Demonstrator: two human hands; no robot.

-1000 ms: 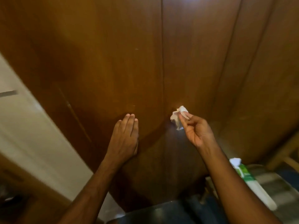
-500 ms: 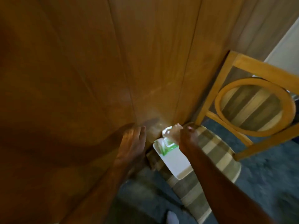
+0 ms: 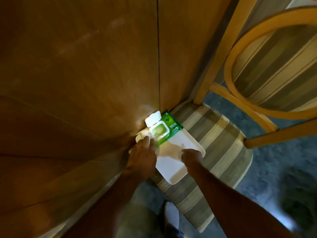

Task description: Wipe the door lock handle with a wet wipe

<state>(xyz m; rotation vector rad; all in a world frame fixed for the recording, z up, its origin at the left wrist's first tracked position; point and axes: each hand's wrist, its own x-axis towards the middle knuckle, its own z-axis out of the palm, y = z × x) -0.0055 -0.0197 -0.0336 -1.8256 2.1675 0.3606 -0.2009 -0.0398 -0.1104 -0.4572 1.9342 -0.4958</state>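
Hands hover over the white tray [image 3: 173, 174] on the striped chair seat [image 3: 219, 143]: left hand [image 3: 143, 158] open-fingered by the open wet-wipe pack [image 3: 164, 128], right hand [image 3: 191, 156] loosely curled, apparently empty. Lock handle out of sight; wiping seemingly done or paused.

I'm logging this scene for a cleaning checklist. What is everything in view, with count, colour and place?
Wipes pack: one, green with a white flip lid standing open, on the far end of the tray.
Tray: one, white, on the chair seat beside the door.
Chair: one, light wood frame with striped beige and grey cushions, right of the door.
Door: one, brown wood panelling, filling the left and top.
Carpet: blue-grey, under and right of the chair.
Sock: one, white, at the bottom centre.
Left hand: one, at the tray's left edge, fingertips near the pack.
Right hand: one, over the tray; too blurred to tell whether it holds anything.
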